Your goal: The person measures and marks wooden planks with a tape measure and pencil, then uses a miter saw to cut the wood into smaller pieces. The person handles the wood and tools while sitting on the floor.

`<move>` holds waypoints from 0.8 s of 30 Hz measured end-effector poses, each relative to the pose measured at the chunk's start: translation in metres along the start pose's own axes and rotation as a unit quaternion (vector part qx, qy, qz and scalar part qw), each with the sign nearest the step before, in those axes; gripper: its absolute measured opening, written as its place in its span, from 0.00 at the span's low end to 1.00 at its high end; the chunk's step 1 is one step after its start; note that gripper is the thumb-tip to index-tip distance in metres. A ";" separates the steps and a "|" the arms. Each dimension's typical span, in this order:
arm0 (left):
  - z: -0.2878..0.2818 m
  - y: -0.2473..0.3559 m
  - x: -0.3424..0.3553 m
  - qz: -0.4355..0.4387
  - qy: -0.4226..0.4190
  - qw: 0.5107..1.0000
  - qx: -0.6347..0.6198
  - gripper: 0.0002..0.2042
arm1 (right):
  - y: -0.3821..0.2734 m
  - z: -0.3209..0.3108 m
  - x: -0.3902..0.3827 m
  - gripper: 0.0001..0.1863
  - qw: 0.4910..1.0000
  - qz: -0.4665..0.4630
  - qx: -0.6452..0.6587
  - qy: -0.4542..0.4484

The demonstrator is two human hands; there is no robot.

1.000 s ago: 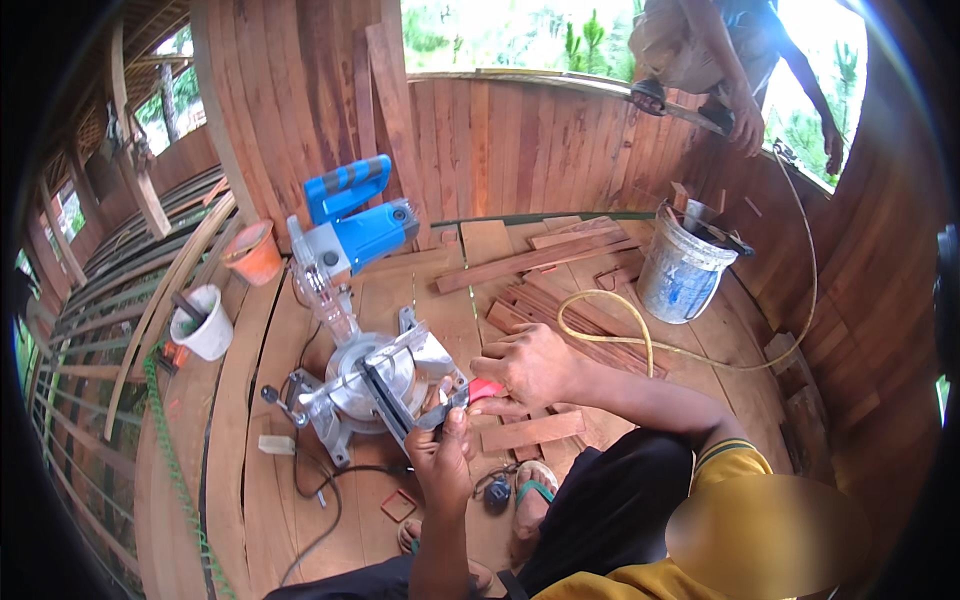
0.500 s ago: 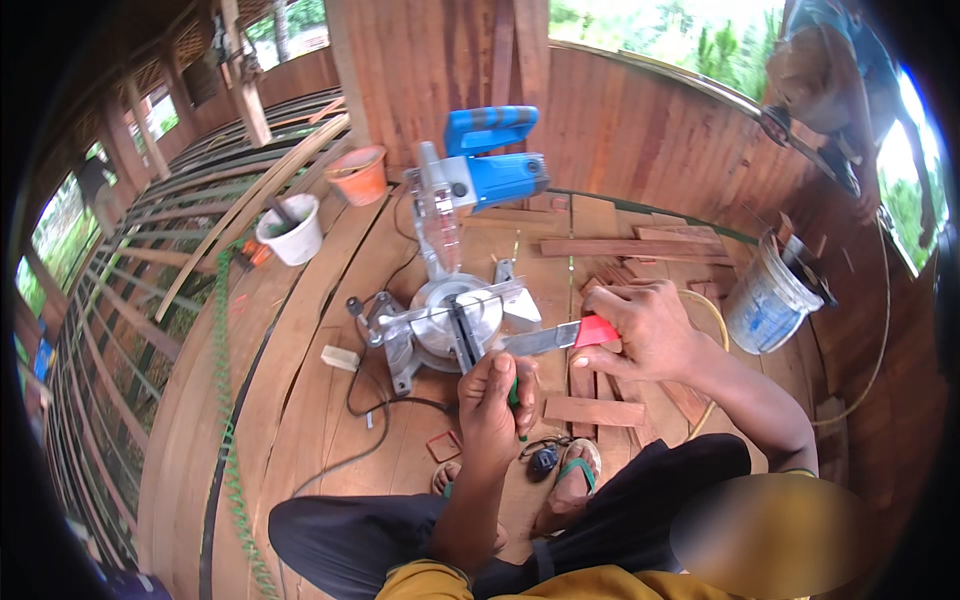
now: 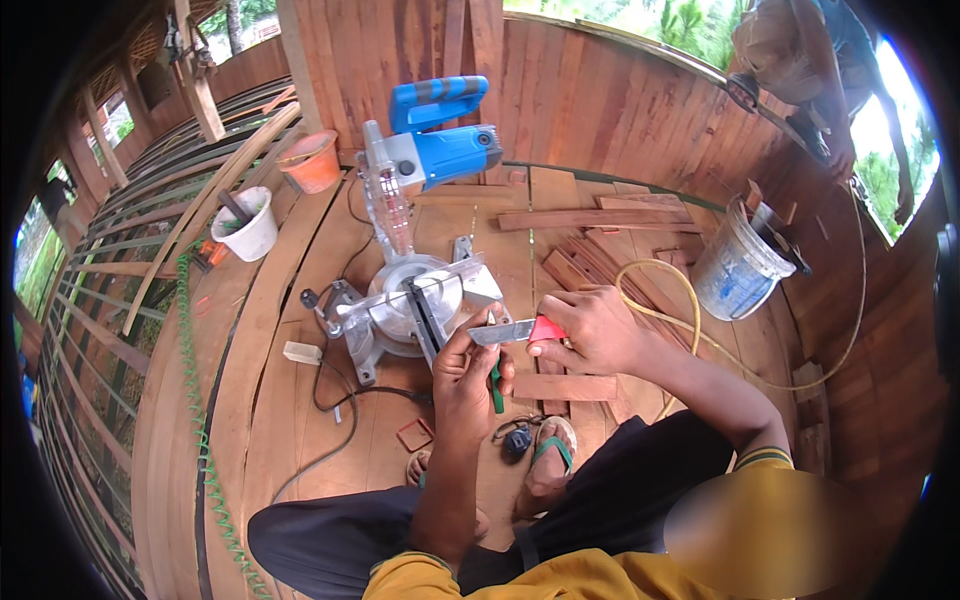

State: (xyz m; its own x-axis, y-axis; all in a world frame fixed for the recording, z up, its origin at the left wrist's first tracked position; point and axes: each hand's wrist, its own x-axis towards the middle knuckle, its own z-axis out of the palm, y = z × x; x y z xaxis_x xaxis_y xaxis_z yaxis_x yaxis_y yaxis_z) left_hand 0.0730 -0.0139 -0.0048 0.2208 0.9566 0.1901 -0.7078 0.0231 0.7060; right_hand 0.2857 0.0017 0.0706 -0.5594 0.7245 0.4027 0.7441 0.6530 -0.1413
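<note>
My left hand (image 3: 465, 390) grips a small green-handled tool (image 3: 497, 390) upright, its upper end among my fingertips. In my right hand (image 3: 600, 330) is a red-handled blade tool (image 3: 548, 330); its wide metal blade (image 3: 500, 333) lies across the upper end of the green-handled tool, at my left fingertips. Just beyond both hands stands a mitre saw with a blue motor (image 3: 450, 155), its head raised above a silver base (image 3: 415, 300); the dark slot of its table runs toward my left hand. A black tape measure (image 3: 517, 440) rests by my sandalled foot.
Wood boards (image 3: 590, 218), a yellow hose (image 3: 692, 328) and a paint-stained bucket (image 3: 738, 262) are right. Left are orange (image 3: 312, 163) and white (image 3: 243, 230) buckets, a green coiled hose (image 3: 195, 400) and open slatted joists (image 3: 110, 300). A co-worker (image 3: 800, 60) perches at the window.
My right hand has drawn the blade leftward, from beside the green-handled tool to across its top at my left fingertips. The whole view has shifted with my head.
</note>
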 end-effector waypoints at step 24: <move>0.014 -0.026 -0.004 0.005 -0.035 0.999 0.037 0.27 | 0.007 -0.015 -0.004 0.26 0.998 -0.016 -0.052 -0.034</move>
State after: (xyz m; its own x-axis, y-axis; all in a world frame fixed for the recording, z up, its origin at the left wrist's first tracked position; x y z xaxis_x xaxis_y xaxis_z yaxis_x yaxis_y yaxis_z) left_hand 0.1001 -0.0222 -0.0148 0.2617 0.9343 0.2421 -0.6594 -0.0101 0.7517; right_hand 0.2990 0.0004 0.0819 -0.6047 0.7186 0.3435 0.7567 0.6528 -0.0337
